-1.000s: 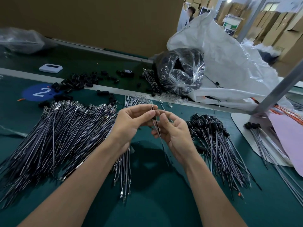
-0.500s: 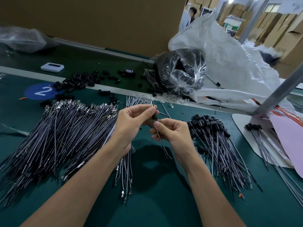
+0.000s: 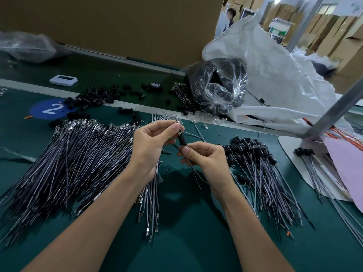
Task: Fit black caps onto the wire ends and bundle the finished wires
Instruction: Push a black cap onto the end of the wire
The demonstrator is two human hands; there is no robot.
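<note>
Your left hand (image 3: 153,148) pinched the clear top end of the wire (image 3: 194,173) between thumb and forefinger. Your right hand (image 3: 206,158) pinched the same wire lower down, thumb on top and the other fingers curled under. Both grips were closed tight on that one strand and held nothing else.

The black cap (image 3: 182,139) sat on the wire between the two pinches, just above your right thumb tip and just below your left fingertips. Its long axis ran along the wire, nearly upright and leaning a little toward your right hand. Seating it probably meant a straight slide along that line, and your right hand looked the nearer one to push it. The cap looked short, matte and barrel-shaped. Whether it was fully home could not be told. The wire's thin tail trailed down toward you.

The uncapped wires (image 3: 68,163) lay fanned out to your left, and the capped wires (image 3: 261,173) were piled to your right. Loose caps (image 3: 94,97) were scattered well beyond, on the green table (image 3: 186,232).
</note>
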